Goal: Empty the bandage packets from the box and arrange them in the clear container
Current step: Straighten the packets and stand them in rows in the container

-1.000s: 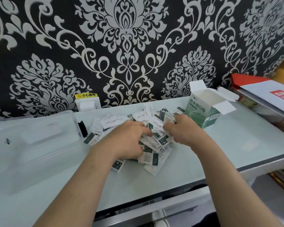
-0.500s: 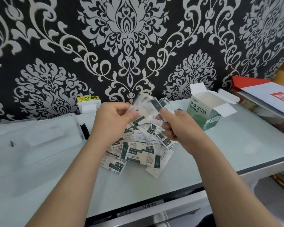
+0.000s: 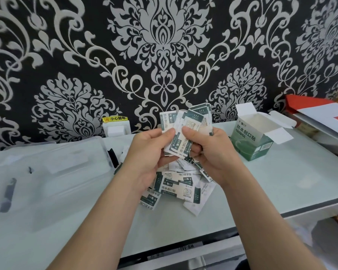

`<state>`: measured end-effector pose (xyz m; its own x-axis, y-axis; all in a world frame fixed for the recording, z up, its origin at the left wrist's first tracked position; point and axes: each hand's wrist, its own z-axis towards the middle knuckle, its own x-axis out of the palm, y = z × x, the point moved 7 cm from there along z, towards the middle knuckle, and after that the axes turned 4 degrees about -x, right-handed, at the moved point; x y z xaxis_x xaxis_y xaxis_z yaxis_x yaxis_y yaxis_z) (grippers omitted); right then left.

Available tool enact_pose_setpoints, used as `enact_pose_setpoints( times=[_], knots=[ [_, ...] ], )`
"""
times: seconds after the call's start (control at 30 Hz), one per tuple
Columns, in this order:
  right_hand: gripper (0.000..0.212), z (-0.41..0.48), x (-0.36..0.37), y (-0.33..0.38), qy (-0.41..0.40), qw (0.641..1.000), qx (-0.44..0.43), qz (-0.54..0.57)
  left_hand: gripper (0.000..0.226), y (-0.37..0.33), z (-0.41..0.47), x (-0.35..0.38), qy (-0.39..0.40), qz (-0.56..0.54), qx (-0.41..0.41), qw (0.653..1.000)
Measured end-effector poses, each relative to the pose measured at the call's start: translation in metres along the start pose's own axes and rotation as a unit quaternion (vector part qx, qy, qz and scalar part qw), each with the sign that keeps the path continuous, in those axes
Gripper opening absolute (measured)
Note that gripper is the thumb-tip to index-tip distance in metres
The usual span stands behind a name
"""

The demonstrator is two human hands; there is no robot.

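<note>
My left hand (image 3: 144, 152) and my right hand (image 3: 209, 152) together grip a fanned bunch of white-and-green bandage packets (image 3: 185, 125), held up above the table. Under the hands lies a loose pile of several more packets (image 3: 176, 190). The green-and-white bandage box (image 3: 250, 141) stands to the right with its flaps open; nothing shows inside it. The clear container (image 3: 47, 172) sits on the table at the left, with no packets visible in it.
The pale glass tabletop (image 3: 281, 182) ends in an edge close to me. A white wall socket with a yellow label (image 3: 115, 127) sits behind the container. White and red cartons (image 3: 320, 115) are stacked at the far right. Patterned wallpaper backs the table.
Both hands left the pile on the table, rose with a bunch of packets and now hold them higher, closer together and gathered upright.
</note>
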<state>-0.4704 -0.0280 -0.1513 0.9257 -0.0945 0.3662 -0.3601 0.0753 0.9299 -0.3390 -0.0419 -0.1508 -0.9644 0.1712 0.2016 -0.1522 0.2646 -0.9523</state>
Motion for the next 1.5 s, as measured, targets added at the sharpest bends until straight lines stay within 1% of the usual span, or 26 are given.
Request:
enact_pose_setpoints(
  times=[0.07, 0.2, 0.27, 0.37, 0.43, 0.5, 0.53, 0.6, 0.63, 0.7, 0.73, 0.77, 0.83, 0.93, 1.0, 1.07, 1.13, 1.17, 1.2, 1.27, 1.3, 1.33, 1.4, 1.5],
  knots=[
    [0.028, 0.002, 0.001, 0.000, -0.007, 1.000, 0.001, 0.014, 0.012, -0.003, -0.002, -0.002, -0.010, 0.005, 0.015, 1.000],
    [0.029, 0.004, 0.006, -0.003, -0.013, 0.999, 0.002, 0.036, 0.015, -0.007, -0.003, -0.010, -0.041, -0.026, 0.042, 0.998],
    [0.023, 0.004, 0.008, -0.004, -0.018, 0.999, 0.013, 0.046, 0.015, -0.010, -0.004, -0.013, -0.056, -0.049, 0.058, 0.996],
    [0.004, 0.003, 0.010, -0.006, -0.045, 0.996, 0.043, 0.067, 0.017, -0.018, -0.009, -0.019, -0.083, -0.070, 0.094, 0.990],
    [0.006, 0.004, 0.008, -0.008, -0.076, 0.992, 0.064, 0.080, 0.017, -0.026, -0.012, -0.026, -0.107, -0.061, 0.128, 0.984],
    [0.008, 0.004, 0.008, -0.011, -0.090, 0.988, 0.086, 0.088, 0.018, -0.033, -0.013, -0.031, -0.117, -0.051, 0.158, 0.979],
    [0.008, 0.004, 0.010, -0.013, -0.087, 0.987, 0.099, 0.095, 0.020, -0.037, -0.014, -0.032, -0.110, -0.055, 0.173, 0.977],
    [0.008, 0.005, 0.014, -0.018, -0.073, 0.982, 0.125, 0.119, 0.023, -0.047, -0.016, -0.031, -0.072, -0.054, 0.206, 0.974],
    [0.008, 0.004, 0.017, -0.019, -0.064, 0.980, 0.136, 0.129, 0.022, -0.053, -0.018, -0.031, -0.050, -0.026, 0.232, 0.971],
    [0.008, 0.003, 0.022, -0.021, -0.034, 0.978, 0.155, 0.138, 0.023, -0.060, -0.021, -0.023, 0.000, 0.081, 0.271, 0.959],
    [0.015, 0.003, 0.026, -0.021, -0.012, 0.977, 0.160, 0.142, 0.027, -0.058, -0.020, -0.019, 0.023, 0.133, 0.274, 0.952],
    [0.021, 0.003, 0.028, -0.022, 0.011, 0.976, 0.162, 0.146, 0.034, -0.054, -0.017, -0.015, 0.043, 0.172, 0.268, 0.947],
    [0.028, 0.004, 0.030, -0.023, 0.041, 0.975, 0.159, 0.147, 0.046, -0.043, -0.010, -0.015, 0.059, 0.206, 0.246, 0.945],
    [0.032, 0.002, 0.029, -0.021, 0.061, 0.981, 0.145, 0.111, 0.050, -0.038, -0.004, -0.016, 0.069, 0.233, 0.228, 0.943],
    [0.029, 0.001, 0.027, -0.017, 0.060, 0.987, 0.122, 0.089, 0.045, -0.041, -0.007, -0.017, 0.079, 0.243, 0.220, 0.941],
    [0.028, 0.001, 0.027, -0.013, 0.049, 0.991, 0.098, 0.073, 0.032, -0.047, -0.015, -0.017, 0.081, 0.262, 0.220, 0.936],
    [0.026, 0.004, 0.024, -0.009, 0.019, 0.997, 0.060, 0.054, 0.025, -0.054, -0.021, -0.018, 0.053, 0.265, 0.226, 0.936],
    [0.023, 0.006, 0.022, -0.007, -0.004, 0.998, 0.041, 0.046, 0.022, -0.057, -0.022, -0.021, 0.033, 0.232, 0.224, 0.946],
    [0.022, 0.009, 0.017, -0.007, -0.037, 0.998, 0.024, 0.041, 0.020, -0.057, -0.022, -0.022, 0.017, 0.175, 0.208, 0.962],
    [0.021, 0.013, 0.009, -0.008, -0.087, 0.996, -0.004, -0.002, 0.015, -0.047, -0.020, -0.020, 0.013, 0.066, 0.137, 0.988],
    [0.021, 0.013, 0.010, -0.008, -0.095, 0.995, -0.010, -0.016, 0.014, -0.040, -0.018, -0.016, 0.014, 0.036, 0.107, 0.994],
    [0.021, 0.013, 0.014, -0.009, -0.092, 0.996, -0.009, -0.006, 0.015, -0.031, -0.015, -0.015, 0.014, 0.018, 0.080, 0.997],
    [0.018, 0.011, 0.023, -0.010, -0.071, 0.996, 0.002, 0.048, 0.019, -0.020, -0.009, -0.013, 0.019, 0.006, 0.052, 0.998],
    [0.020, 0.008, 0.034, -0.013, -0.031, 0.996, 0.025, 0.083, 0.025, -0.016, -0.002, -0.013, 0.034, 0.026, 0.047, 0.998]
  ],
)
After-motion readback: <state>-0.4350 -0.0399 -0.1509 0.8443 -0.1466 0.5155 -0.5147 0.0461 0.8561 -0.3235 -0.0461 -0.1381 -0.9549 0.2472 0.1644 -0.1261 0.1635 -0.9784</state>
